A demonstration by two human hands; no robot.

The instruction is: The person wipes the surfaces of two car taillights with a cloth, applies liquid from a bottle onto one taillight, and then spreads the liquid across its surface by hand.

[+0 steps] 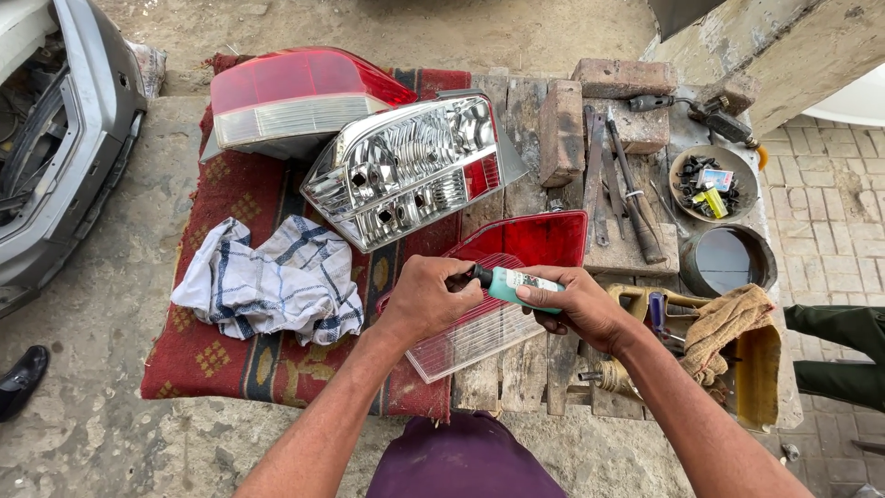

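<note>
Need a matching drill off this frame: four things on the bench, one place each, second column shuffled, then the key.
1. teal tube
2. checked cloth
3. round bowl of small parts
4. chrome lamp housing

A. on the red rug, left of the hands
B. far right corner of the wooden bench
C. held between both hands
D. leaning by the red-and-white tail lamp

Pairs: 1-C, 2-A, 3-B, 4-D

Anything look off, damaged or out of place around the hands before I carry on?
The tail light housing lies with its chrome reflector bare. Its red and clear lens lies apart, under the left hand and right hand, which hold a small teal tube. No cracks or spills show.
</note>
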